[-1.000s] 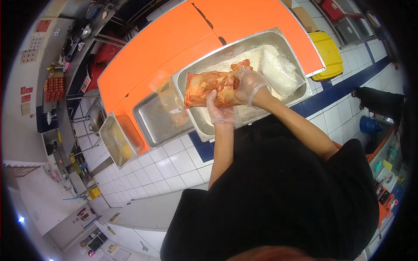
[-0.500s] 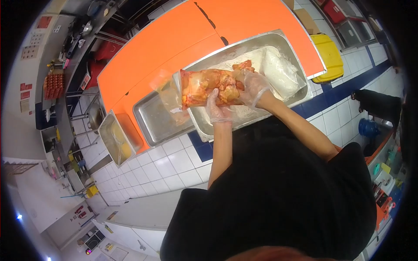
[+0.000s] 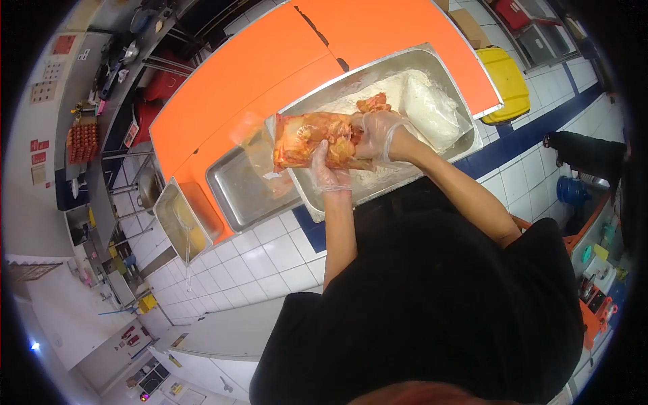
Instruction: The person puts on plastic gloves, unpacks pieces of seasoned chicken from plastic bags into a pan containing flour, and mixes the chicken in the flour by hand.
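A clear plastic bag of reddish marinated chicken pieces (image 3: 304,138) lies on its side in the air over a deep metal pan (image 3: 466,138) of white flour. My left hand (image 3: 327,170), in a clear plastic glove, grips the bag from below, thumb up on its near side. At the bag's right end, my gloved right hand (image 3: 381,135) is closed around its mouth; its fingertips are partly hidden. One chicken piece (image 3: 374,103) shows on the flour just beyond that hand. A white floury bag-like mound (image 3: 432,108) fills the pan's right end.
An orange table (image 3: 250,88) carries the pan. Left of it are a shallow metal tray (image 3: 236,185), a crumpled clear plastic bag (image 3: 253,145) and a metal container with yellowish contents and a strainer (image 3: 182,219). A yellow lid (image 3: 503,84) stands beyond the right edge.
The bag and both hands have shifted slightly left. My right hand has moved further over the bag's mouth, and the chicken piece beyond it shows more clearly apart.
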